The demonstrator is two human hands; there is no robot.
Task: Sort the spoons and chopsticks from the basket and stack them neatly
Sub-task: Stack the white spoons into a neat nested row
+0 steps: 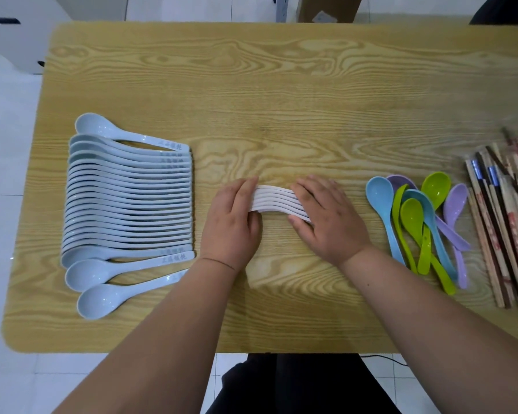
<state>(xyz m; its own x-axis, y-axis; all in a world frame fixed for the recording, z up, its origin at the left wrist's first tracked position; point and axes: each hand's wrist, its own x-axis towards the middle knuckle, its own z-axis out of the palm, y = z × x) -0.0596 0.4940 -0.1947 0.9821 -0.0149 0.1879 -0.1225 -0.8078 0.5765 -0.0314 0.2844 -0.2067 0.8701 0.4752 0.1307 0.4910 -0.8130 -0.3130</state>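
A nested stack of several white spoons (274, 200) lies on its side at the middle of the wooden table (281, 100). My left hand (232, 222) grips its left end with fingers over the top and thumb below. My right hand (326, 218) grips its right end the same way, covering the spoon bowls. To the left lies a long row of pale blue spoons (129, 198), nested on edge, with three loose ones around it. On the right lies a loose pile of coloured spoons (422, 216), blue, green and purple. Chopsticks (503, 222) lie bundled at the right edge.
No basket is in view. A cardboard box (326, 7) stands on the floor beyond the table's far edge, and a white cabinet (21, 28) is at the far left. My dark-clothed lap (296, 383) shows below the near edge.
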